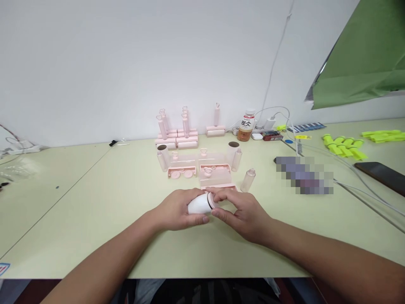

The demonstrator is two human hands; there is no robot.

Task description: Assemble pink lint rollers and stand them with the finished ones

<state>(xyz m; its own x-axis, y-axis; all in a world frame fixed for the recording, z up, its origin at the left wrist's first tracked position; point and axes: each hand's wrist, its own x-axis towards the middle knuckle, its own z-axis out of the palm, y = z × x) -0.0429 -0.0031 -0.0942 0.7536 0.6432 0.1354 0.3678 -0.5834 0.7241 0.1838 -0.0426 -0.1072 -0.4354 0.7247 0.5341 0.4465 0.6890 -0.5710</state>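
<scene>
My left hand [177, 210] is wrapped round a white lint-roller roll [198, 204], held low over the front half of the table. At the roll's right end my right hand [243, 213] pinches a pale pink end cap [211, 200], with a dark line showing between cap and roll. Just beyond my hands lies an open pink roller case [215, 175] with a heart-shaped loop on it. Left of that is another open pink case [182, 173] with round pink parts inside. A clear pinkish handle tube [248, 180] stands right of my right hand.
Several assembled pink lint rollers [176, 142] stand along the wall. Two rolls with brown cores, one a white roll [233, 152], stand behind the cases. A supplement bottle [246, 126], white cables [363, 185], a black phone [381, 175] and yellow-green pieces [343, 145] lie to the right.
</scene>
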